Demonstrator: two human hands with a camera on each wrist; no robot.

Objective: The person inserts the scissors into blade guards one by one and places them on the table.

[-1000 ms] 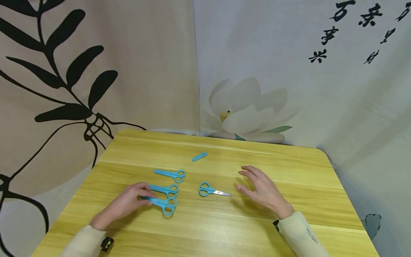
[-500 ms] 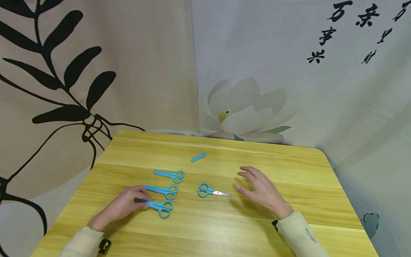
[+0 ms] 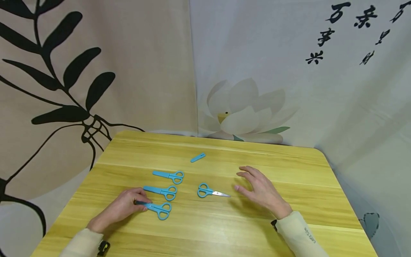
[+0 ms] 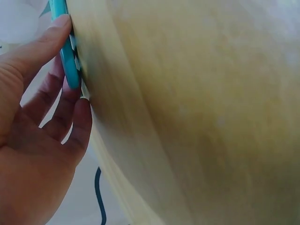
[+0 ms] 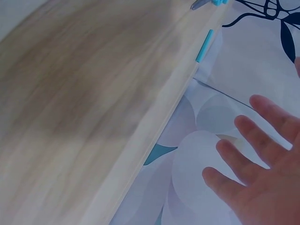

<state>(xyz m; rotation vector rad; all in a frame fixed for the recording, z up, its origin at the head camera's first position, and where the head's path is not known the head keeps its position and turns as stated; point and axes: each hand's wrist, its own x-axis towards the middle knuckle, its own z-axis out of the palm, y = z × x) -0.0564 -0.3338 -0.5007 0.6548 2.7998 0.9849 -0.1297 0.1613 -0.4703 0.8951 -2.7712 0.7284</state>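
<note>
My left hand (image 3: pixel 123 207) pinches the covered blade end of the nearest blue scissors (image 3: pixel 158 208), low over the table or on it. In the left wrist view, the thumb lies along the blue sheath (image 4: pixel 71 70) and fingers are behind it. Just beyond are the middle scissors (image 3: pixel 160 190) and the far scissors (image 3: pixel 169 175), both sheathed, with handles to the right. Uncovered scissors (image 3: pixel 208 191) lie at the centre, their metal blades pointing right. To the right of that tip hovers my right hand (image 3: pixel 263 194), fingers spread and holding nothing.
A loose blue blade sheath (image 3: pixel 198 157) lies toward the back of the wooden table (image 3: pixel 257 235). Behind the table's far edge hangs a printed curtain (image 3: pixel 154 71).
My left hand has drawn the nearest scissors left and toward me, widening their gap from the middle pair. The right hand stays nearly still.
</note>
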